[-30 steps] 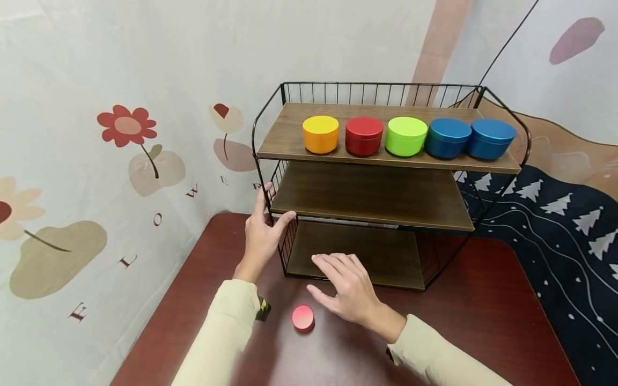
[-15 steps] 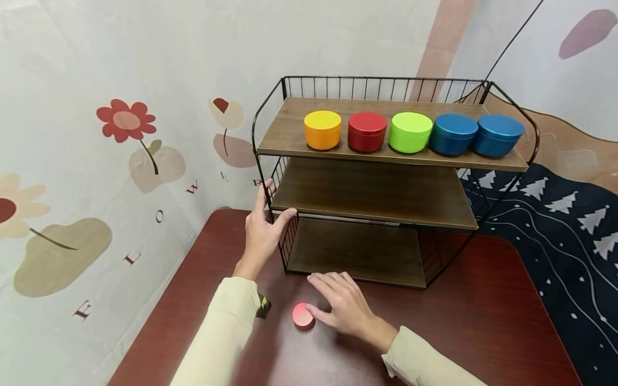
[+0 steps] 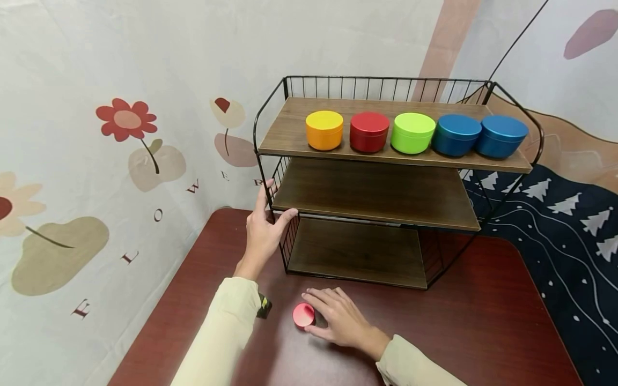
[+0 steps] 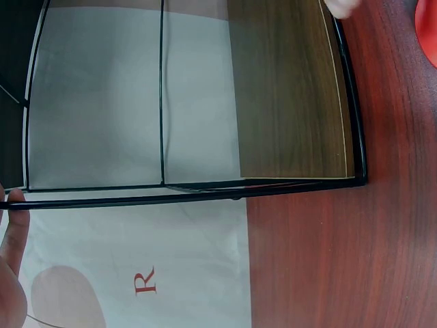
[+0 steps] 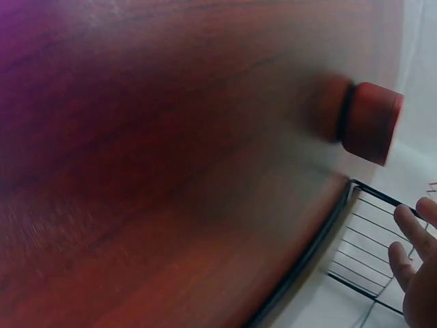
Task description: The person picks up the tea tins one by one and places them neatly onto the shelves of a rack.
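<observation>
Small red tin (image 3: 303, 315) sits on the dark red surface (image 3: 473, 321), right up against the fingertips of the right hand (image 3: 338, 321) in the head view. That hand lies low and flat over the surface, fingers spread and mostly straight, index and thumb either side of the tin but not really wrapped round it, so relaxed, not gripping. The left hand (image 3: 263, 230) is further forward and up, thumb and fingers loosely round the black wire corner post of the shelf rack (image 3: 372, 187), steadying it. Beyond both hands the rack has three wooden boards; the top one carries a row of tins: yellow tin (image 3: 324, 130), red tin (image 3: 369, 132), green tin (image 3: 412, 133) and two blue tins (image 3: 478, 135). Nothing stands between the right hand and the small tin. Flower-print cloth (image 3: 120, 161) hangs left of the left hand, a dark tree-pattern cloth (image 3: 555, 214) off to the right.

Left wrist view: rack's bottom board and wire frame from close up, one finger (image 4: 13, 232) resting on the wire at the left edge.

Right wrist view: blurry, the small tin (image 5: 369, 123) ahead on the surface, left-hand fingers (image 5: 416, 273) at the rack's wire side, lower right.
</observation>
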Action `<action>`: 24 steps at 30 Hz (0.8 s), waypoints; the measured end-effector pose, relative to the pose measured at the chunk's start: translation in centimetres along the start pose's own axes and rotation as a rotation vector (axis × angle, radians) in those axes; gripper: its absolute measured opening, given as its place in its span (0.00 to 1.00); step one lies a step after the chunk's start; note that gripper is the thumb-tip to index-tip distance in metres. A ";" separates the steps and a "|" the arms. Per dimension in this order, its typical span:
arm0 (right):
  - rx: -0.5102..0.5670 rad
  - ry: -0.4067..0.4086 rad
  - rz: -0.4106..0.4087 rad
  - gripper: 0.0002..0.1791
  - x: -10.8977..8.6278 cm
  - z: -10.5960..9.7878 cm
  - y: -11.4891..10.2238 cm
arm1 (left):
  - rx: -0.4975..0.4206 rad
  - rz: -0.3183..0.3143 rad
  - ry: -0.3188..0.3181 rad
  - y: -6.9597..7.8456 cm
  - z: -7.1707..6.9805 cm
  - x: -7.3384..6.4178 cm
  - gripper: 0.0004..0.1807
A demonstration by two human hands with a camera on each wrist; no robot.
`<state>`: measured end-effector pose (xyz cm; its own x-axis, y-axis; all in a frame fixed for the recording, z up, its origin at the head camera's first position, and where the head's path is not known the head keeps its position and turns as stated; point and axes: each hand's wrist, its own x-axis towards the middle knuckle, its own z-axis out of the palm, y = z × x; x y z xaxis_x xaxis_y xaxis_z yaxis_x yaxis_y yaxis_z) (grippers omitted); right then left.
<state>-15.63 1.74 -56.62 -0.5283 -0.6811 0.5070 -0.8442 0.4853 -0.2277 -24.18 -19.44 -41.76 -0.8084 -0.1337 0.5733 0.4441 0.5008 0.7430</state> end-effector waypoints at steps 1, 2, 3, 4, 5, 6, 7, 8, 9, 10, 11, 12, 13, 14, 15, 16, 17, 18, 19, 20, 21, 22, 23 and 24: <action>0.000 -0.020 0.014 0.39 -0.1 0.2 0.0 | 0.001 0.000 -0.001 0.0 0.0 0.0 0.42; 0.006 -0.045 0.032 0.40 -0.2 0.4 0.0 | 0.002 -0.001 -0.002 0.0 0.0 0.0 0.42; 0.013 -0.072 0.053 0.41 -0.3 0.6 0.0 | 0.001 -0.001 -0.002 0.0 -0.1 0.0 0.42; 0.021 -0.098 0.073 0.41 -0.3 0.7 0.0 | 0.002 -0.001 -0.002 0.0 -0.1 0.0 0.42; 0.027 -0.120 0.088 0.42 -0.4 0.9 0.0 | 0.002 -0.001 -0.002 0.0 -0.1 0.0 0.42; 0.034 -0.138 0.100 0.43 -0.4 1.0 0.0 | 0.002 -0.002 -0.002 0.0 -0.1 0.0 0.43; 0.042 -0.159 0.116 0.43 -0.4 1.1 0.0 | 0.003 -0.001 -0.002 0.0 -0.1 0.0 0.43; 0.051 -0.178 0.129 0.43 -0.5 1.2 -0.1 | 0.002 -0.001 -0.002 0.0 0.0 0.0 0.43; 0.055 -0.192 0.137 0.44 -0.5 1.3 -0.1 | 0.002 0.002 -0.001 0.0 0.0 0.0 0.44; 0.063 -0.205 0.145 0.44 -0.5 1.4 -0.1 | 0.000 0.004 -0.001 0.0 0.0 0.0 0.44; 0.071 -0.217 0.152 0.43 -0.5 1.5 -0.1 | -0.001 0.006 -0.001 -0.1 0.0 0.0 0.44; 0.080 -0.230 0.160 0.43 -0.5 1.5 -0.2 | -0.001 0.005 0.000 -0.1 0.0 0.0 0.44; 0.088 -0.244 0.167 0.43 -0.5 1.5 -0.2 | 0.001 0.005 0.000 -0.1 0.0 0.0 0.44; 0.096 -0.256 0.173 0.42 -0.5 1.6 -0.3 | 0.001 0.004 0.000 0.0 0.0 0.0 0.43; 0.101 -0.268 0.179 0.42 -0.5 1.6 -0.4 | 0.003 0.003 0.001 0.0 0.0 0.0 0.43; 0.106 -0.277 0.183 0.41 -0.5 1.6 -0.4 | 0.004 0.002 0.000 -0.1 0.0 0.0 0.43; 0.107 -0.284 0.185 0.41 -0.5 1.7 -0.5 | 0.006 0.000 -0.001 -0.1 0.0 0.0 0.43; 0.104 -0.289 0.188 0.40 -0.5 1.8 -0.5 | 0.009 -0.003 -0.002 -0.1 0.0 0.0 0.42; 0.099 -0.294 0.190 0.40 -0.6 1.9 -0.5 | 0.009 -0.004 -0.003 -0.1 0.0 0.0 0.42; 0.093 -0.295 0.190 0.39 -0.7 2.0 -0.6 | 0.010 -0.003 -0.003 -0.1 0.0 0.0 0.42; 0.088 -0.297 0.190 0.39 -0.7 2.1 -0.6 | 0.010 -0.003 -0.004 -0.1 0.0 0.0 0.42; 0.086 -0.300 0.191 0.39 -0.8 2.2 -0.6 | 0.009 -0.002 -0.004 -0.1 0.0 0.0 0.42; 0.085 -0.303 0.192 0.38 -0.9 2.3 -0.7 | 0.009 -0.001 -0.004 -0.1 0.0 -0.1 0.42; 0.085 -0.306 0.192 0.38 -0.9 2.4 -0.7 | 0.009 0.000 -0.004 -0.1 0.0 -0.1 0.43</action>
<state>-14.76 0.76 -58.90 -0.6698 -0.7206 0.1790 -0.7247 0.5820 -0.3689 -24.18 -19.48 -41.93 -0.8099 -0.1300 0.5720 0.4410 0.5082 0.7398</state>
